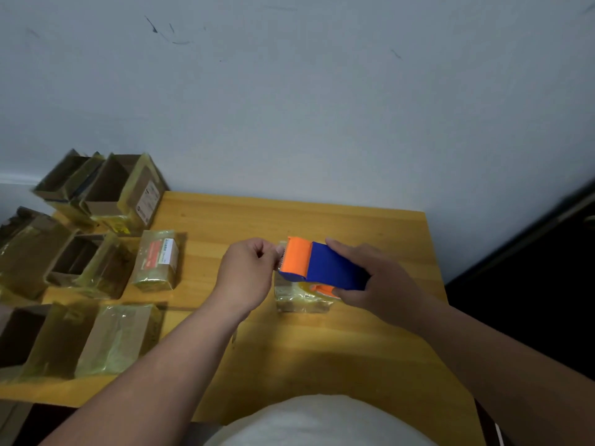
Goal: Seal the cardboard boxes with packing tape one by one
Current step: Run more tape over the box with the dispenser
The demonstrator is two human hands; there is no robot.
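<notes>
- Two bare forearms are extended from the bottom edge over the yellow wooden table (322, 349); a white garment is seen at the bottom centre.
- Right hand (383, 281): fingers and thumb are wrapped round the blue-and-orange plastic tape dispenser (318, 265), held tilted above the table with the orange end towards the left hand.
- Left hand (248, 272): fingers are curled, fingertips pinched together at the dispenser's orange toothed edge; the tape end itself is too small to be made out.
- Small tape-wrapped cardboard box (299, 297) is set on the table directly beneath the dispenser, mostly hidden by it; closed, glossy with yellowish tape.
- Left side, near: an open brown cardboard box (19, 336), interior dark, contents cannot be told; beside it, a flat tape-covered closed box (119, 339).
- Left side, middle: an open tape-wrapped box with upright flaps (77, 262), nothing visible inside; just right of it, a small sealed box with a red-and-white label (159, 259).
- Far left edge: a blurred taped carton (22, 252), state unclear.
- Left side, far, against the pale grey wall (322, 107): two open taped boxes are stood together, one with a printed label on its side (125, 191) and one behind it (64, 178); interiors are in shadow.
- Count: 1 dispenser, about 8 boxes; 4 seen open, 3 seen closed, 1 unclear.
</notes>
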